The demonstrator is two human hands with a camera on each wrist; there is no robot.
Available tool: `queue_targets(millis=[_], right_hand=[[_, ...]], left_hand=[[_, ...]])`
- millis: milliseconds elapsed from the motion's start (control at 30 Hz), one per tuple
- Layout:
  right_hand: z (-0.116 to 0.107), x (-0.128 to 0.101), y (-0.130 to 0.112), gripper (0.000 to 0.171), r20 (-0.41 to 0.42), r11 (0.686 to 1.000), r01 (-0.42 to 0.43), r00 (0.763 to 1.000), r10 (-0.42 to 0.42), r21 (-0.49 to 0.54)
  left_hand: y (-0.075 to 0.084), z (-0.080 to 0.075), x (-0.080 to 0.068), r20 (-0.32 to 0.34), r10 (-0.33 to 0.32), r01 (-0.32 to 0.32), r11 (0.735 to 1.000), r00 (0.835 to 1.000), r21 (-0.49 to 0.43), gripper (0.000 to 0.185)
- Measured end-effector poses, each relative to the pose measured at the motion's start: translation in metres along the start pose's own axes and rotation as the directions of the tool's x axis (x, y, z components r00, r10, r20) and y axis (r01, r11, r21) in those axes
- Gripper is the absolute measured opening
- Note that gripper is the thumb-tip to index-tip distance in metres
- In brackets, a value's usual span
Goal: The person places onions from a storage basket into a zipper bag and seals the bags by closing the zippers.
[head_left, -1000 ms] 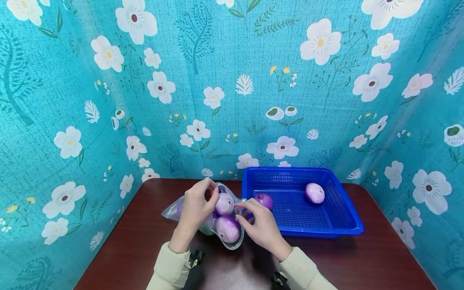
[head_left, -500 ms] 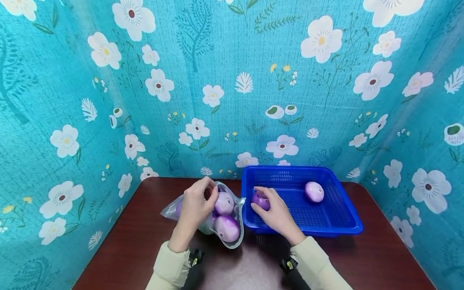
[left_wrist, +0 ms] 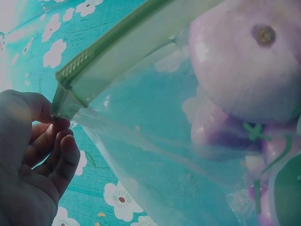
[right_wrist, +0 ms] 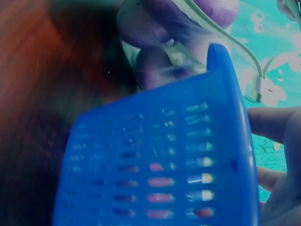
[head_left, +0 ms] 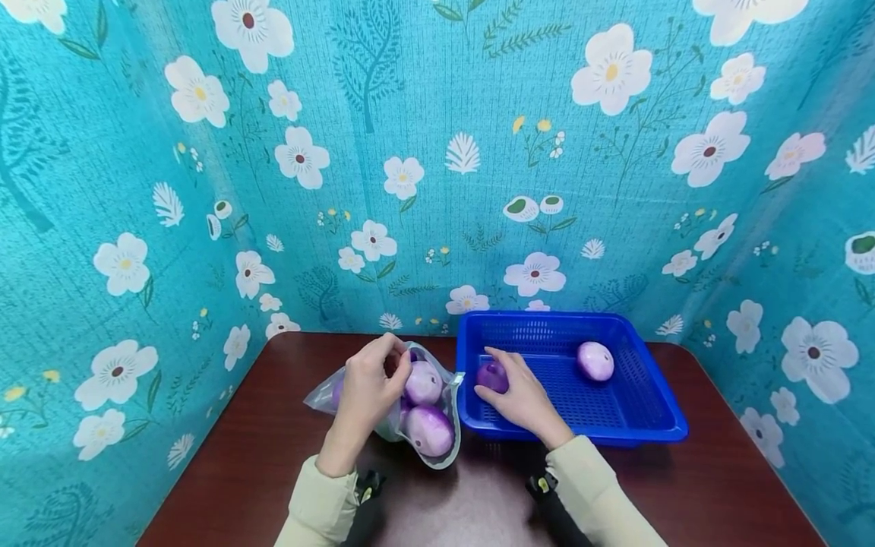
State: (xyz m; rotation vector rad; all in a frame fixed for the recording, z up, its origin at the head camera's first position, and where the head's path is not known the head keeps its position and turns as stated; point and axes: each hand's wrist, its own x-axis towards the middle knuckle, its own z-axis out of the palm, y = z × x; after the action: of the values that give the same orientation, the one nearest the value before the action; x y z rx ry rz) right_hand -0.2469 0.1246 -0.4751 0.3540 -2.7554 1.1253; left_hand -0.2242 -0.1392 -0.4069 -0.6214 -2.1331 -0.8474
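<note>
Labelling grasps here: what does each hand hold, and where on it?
Left hand pinches the clear bag at its top rim. Right hand grips the purple onion from its right side, inside the blue basket.

Teal wallpaper (head_left: 437,152) everywhere, covered in white and pink flowers plus darker teal tree prints. Table (head_left: 260,456) is a dark reddish-brown wood grain. Basket (head_left: 656,425) is bright blue mesh plastic. The onions (head_left: 595,361) are purple fading to pale lilac (one darker), the bag (head_left: 321,396) clear, sleeves (head_left: 314,509) cream.

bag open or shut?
Open: the left hand holds the bag mouth apart, with purple onions showing inside.
</note>
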Motion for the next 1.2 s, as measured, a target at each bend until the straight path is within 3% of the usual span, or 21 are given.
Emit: queue_targets(millis=[367, 600, 800, 1200], right_hand=[[-0.054, 0.039, -0.012, 0.074, 0.095, 1.0, 0.0, 0.995, 0.003, -0.029], [-0.053, 0.07, -0.005, 0.067, 0.153, 0.998, 0.046, 0.988, -0.038, -0.052], [-0.042, 0.085, 0.015, 0.063, 0.34, 0.989, 0.126, 0.936, -0.093, -0.074], [-0.024, 0.093, 0.047, 0.073, 0.564, 1.0, 0.028, 0.825, -0.028, 0.008]], left_hand=[[0.002, -0.002, 0.0, -0.006, 0.0, 0.0, 1.0, 1.0, -0.003, 0.012], [0.001, -0.002, 0.0, 0.005, -0.006, 0.006, 1.0, 1.0, 0.004, 0.012], [0.001, -0.001, 0.0, 0.002, 0.005, -0.005, 1.0, 1.0, 0.001, 0.012], [0.0, -0.001, -0.002, 0.013, -0.01, 0.01, 1.0, 1.0, 0.0, 0.012]])
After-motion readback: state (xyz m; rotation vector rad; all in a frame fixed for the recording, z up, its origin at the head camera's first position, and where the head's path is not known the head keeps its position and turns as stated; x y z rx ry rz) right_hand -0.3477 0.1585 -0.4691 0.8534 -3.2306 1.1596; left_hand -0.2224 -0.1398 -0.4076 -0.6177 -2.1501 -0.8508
